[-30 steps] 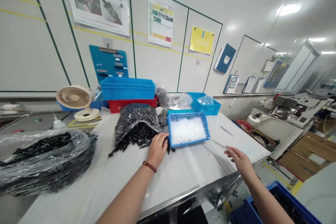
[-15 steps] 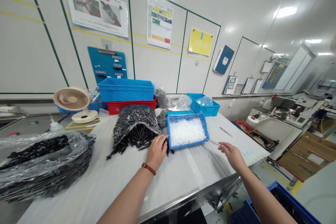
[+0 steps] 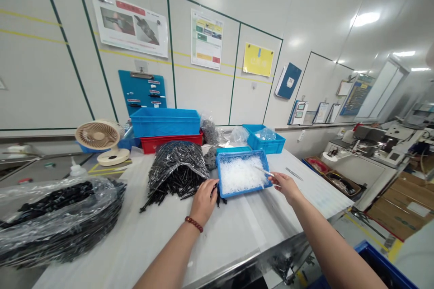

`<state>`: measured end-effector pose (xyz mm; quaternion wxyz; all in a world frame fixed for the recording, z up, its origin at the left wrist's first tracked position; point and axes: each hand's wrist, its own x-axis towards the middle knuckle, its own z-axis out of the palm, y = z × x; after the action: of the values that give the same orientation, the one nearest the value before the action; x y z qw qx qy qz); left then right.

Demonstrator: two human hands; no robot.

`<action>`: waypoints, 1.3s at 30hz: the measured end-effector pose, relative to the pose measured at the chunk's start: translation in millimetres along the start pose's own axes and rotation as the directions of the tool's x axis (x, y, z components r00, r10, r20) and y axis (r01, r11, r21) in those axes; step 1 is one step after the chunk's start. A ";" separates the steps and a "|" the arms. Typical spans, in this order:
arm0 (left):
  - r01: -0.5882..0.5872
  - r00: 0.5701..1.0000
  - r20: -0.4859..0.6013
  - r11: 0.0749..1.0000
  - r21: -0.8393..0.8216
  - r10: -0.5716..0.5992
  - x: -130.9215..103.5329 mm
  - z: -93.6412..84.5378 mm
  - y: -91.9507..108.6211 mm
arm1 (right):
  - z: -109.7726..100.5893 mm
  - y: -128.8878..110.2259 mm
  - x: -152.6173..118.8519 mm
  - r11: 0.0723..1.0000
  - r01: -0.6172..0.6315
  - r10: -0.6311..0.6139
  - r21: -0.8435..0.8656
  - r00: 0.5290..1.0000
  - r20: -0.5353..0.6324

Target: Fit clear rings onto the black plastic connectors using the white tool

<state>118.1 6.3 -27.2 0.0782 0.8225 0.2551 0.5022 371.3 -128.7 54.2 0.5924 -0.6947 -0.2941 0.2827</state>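
A shallow blue tray full of small white pieces stands in the middle of the bench. My right hand pinches a pair of metal tweezers, whose tip reaches over the white pieces. At the tray's left side, my left hand is closed with its fingers bent. Some black parts show beside its fingertips, but what the fingers hold is hidden. To its left, a plastic bag spills thin black rod-like parts onto the bench.
A second pair of tweezers lies right of the tray. Behind are a blue bin on a red bin, and another blue bin. A beige fan and a large bag of black parts are at the left.
My right hand has moved left and slightly up, bringing the tweezers from the tray's right edge in over the white pieces. My left hand stays at the tray's left side. The view has shifted slightly.
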 end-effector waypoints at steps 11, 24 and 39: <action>0.006 1.000 -0.006 0.999 -0.032 -0.006 -0.4 2.2 0.0 | -10.1 -1.5 -0.1 0.998 -0.003 0.003 0.059 1.000 0.009; 0.003 1.000 -0.008 1.000 0.001 -0.003 0.3 -2.1 0.4 | -26.3 7.2 -6.9 0.939 0.240 -0.263 -0.245 0.963 -0.066; 0.005 1.000 0.010 1.000 0.003 -0.005 0.8 -2.2 0.1 | -27.0 8.4 -19.1 0.559 0.472 -0.632 -0.682 0.775 0.017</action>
<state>116.5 6.3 -25.5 0.0794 0.8246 0.2574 0.4975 379.2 -161.7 50.4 0.4001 -0.7541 -0.5065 -0.1217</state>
